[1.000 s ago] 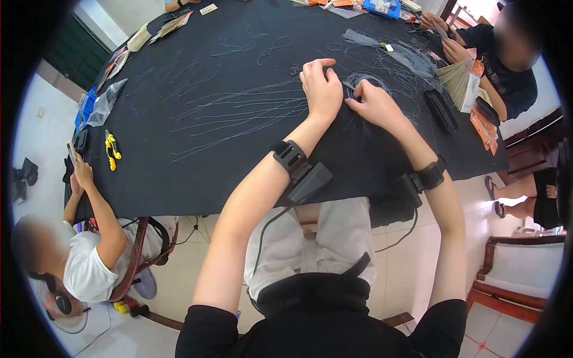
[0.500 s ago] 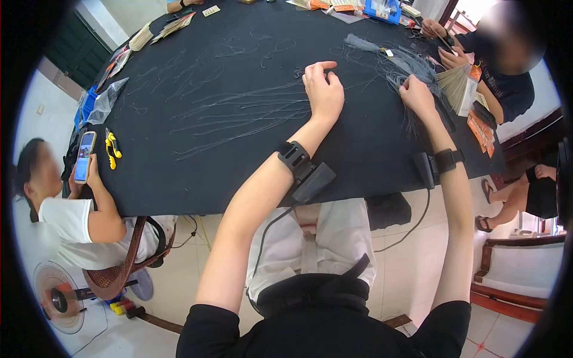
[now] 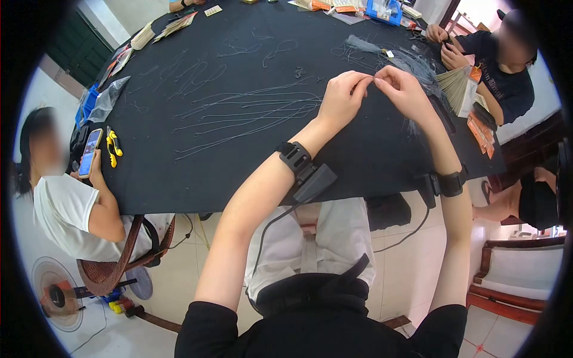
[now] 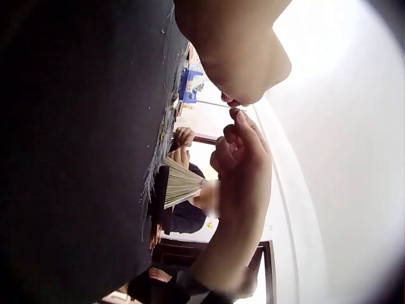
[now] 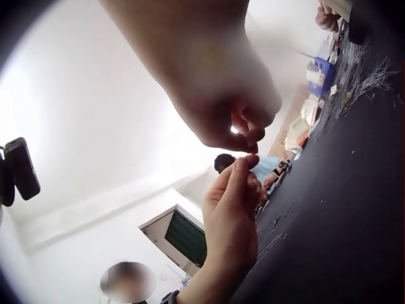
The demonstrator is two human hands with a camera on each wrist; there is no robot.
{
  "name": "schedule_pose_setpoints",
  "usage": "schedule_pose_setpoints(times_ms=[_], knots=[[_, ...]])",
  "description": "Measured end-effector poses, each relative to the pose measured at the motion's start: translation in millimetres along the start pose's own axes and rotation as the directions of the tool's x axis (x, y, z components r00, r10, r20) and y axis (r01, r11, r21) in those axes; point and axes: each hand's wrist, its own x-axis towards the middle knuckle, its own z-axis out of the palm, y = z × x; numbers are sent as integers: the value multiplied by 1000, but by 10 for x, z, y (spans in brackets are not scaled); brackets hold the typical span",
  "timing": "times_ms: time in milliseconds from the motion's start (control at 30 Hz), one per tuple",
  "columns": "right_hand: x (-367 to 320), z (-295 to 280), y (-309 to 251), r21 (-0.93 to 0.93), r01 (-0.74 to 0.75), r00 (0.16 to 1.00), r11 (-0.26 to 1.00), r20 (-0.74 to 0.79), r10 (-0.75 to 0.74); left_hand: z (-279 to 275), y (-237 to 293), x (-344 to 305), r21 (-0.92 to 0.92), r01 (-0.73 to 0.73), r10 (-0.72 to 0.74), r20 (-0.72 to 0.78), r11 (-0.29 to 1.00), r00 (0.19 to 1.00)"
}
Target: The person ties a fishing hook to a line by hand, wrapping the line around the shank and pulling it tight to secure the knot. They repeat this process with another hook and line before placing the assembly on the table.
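Note:
My left hand [image 3: 341, 102] and right hand [image 3: 407, 96] meet fingertip to fingertip above the black table. Both pinch with thumb and forefinger. A thin grey strand [image 4: 215, 104] shows at the pinched fingertips in the left wrist view; most of it is hidden by the fingers. In the right wrist view, the left hand's thumb and finger [image 5: 251, 161] come up close under the right hand. Several long thin grey strands [image 3: 245, 116] lie spread to the left of my left hand. A loose bundle of the same grey strands [image 3: 412, 67] lies beyond my right hand.
Yellow-and-black pliers [image 3: 112, 146] lie at the table's left, near a clear plastic bag [image 3: 109, 98]. Fanned cards [image 3: 456, 86] and orange packets [image 3: 480, 132] line the right edge. A blue bin [image 3: 383, 11] stands at the back. People sit on both sides.
My right hand went right from the coil to the bundle, then came back left to meet my left hand. The left hand moved slightly right, and its fingers closed into a pinch.

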Motion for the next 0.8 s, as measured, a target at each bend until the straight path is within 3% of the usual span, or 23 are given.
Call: schedule_pose_setpoints(times_ms=[167,267,300,467,633,800], knots=[[-184,-88,-13,0,-38,999,999,-1,38,-5,35,12,75,-133,134,-6,988,991],[-256,-195,16,39,-57,997,998,49,55,-267,306,30,134,82,-90,57,988,994],[-295,-190,45,61,-60,996,996,76,55,-407,333,21,165,59,-74,82,984,994],[-461,-61,216,195,-85,968,977,248,35,-1310,603,-327,395,224,-318,191,891,929],[-485,86,193,157,-94,900,983,435,17,-2092,792,-921,605,335,-486,101,723,868],[-287,113,85,-1,-65,837,998,545,55,-2412,856,-1369,849,47,-314,143,526,939]])
